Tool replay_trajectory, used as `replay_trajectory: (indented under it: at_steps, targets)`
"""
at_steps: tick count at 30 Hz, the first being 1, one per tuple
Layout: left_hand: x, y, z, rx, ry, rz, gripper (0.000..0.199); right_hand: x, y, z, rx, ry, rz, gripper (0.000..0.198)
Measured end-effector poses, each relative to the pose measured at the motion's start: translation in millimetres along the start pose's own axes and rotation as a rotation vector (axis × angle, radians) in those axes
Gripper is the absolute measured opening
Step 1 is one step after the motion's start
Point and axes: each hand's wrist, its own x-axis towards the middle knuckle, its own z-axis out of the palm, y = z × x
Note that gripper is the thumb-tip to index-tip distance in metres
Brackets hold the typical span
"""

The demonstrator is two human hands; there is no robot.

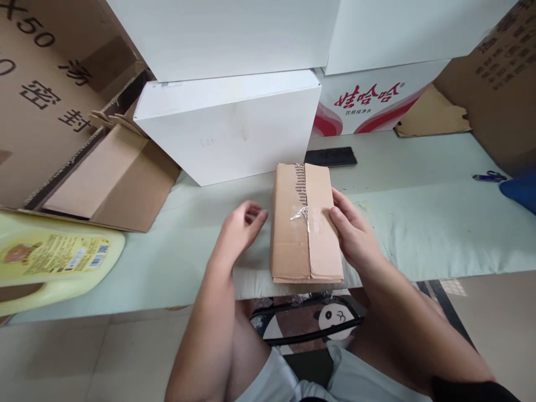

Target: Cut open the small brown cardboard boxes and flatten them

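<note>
A small brown cardboard box (305, 223) lies on the pale green table (419, 223) near its front edge, flaps closed, with a torn scrap of clear tape at the middle seam. My right hand (354, 234) rests against the box's right side, thumb on its top. My left hand (240, 229) hovers just left of the box, fingers loosely curled, holding nothing and not quite touching it.
A white box (230, 131) stands behind, with larger white cartons above. An open brown carton (104, 173) sits at left, a yellow jug (54, 257) in front of it. A black phone (330, 157) lies behind the small box. Scissors (489, 177) lie at far right.
</note>
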Motion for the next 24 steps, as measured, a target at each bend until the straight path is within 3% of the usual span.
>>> replay_trajectory:
  at_steps: [2, 3, 6, 9, 11, 13, 15, 17, 22, 24]
  targets:
    - [-4.8, 5.0, -0.5, -0.154, 0.091, 0.203, 0.053, 0.7, 1.5, 0.1, -0.023, -0.012, -0.022, 0.066]
    - [-7.0, 6.9, 0.2, -0.207, 0.079, 0.312, 0.054, 0.8, 2.2, -0.3, -0.038, -0.024, -0.029, 0.065]
    - [-9.2, 8.1, 4.9, -0.194, -0.101, 0.49, 0.056, 1.9, 4.8, -5.1, -0.082, -0.054, -0.039, 0.063]
    - [-6.5, 5.1, 7.8, -0.171, -0.185, 0.464, 0.057, 6.2, 8.1, -18.0, -0.27, -0.022, -0.069, 0.061]
    - [-4.7, 2.4, 6.9, -0.161, -0.183, 0.427, 0.057, 10.5, 10.5, -28.7, -0.609, 0.059, -0.079, 0.06]
    - [-3.9, -0.2, 5.0, -0.165, -0.193, 0.402, 0.058, 14.2, 13.4, -37.0, -0.998, 0.115, 0.006, 0.057]
    - [-3.6, -2.6, 3.9, -0.204, -0.225, 0.39, 0.06, 16.3, 16.7, -40.8, -1.241, 0.068, 0.145, 0.062]
    - [-3.5, -4.4, 4.1, -0.235, -0.251, 0.389, 0.06, 16.9, 19.1, -40.3, -1.327, -0.028, 0.218, 0.067]
    - [-2.8, -5.1, 5.5, -0.232, -0.256, 0.382, 0.06, 17.6, 15.3, -33.0, -1.395, -0.005, 0.086, 0.06]
    - [-2.6, -4.5, 5.6, -0.235, -0.258, 0.382, 0.06, 18.2, 11.5, -30.1, -1.381, -0.055, 0.096, 0.059]
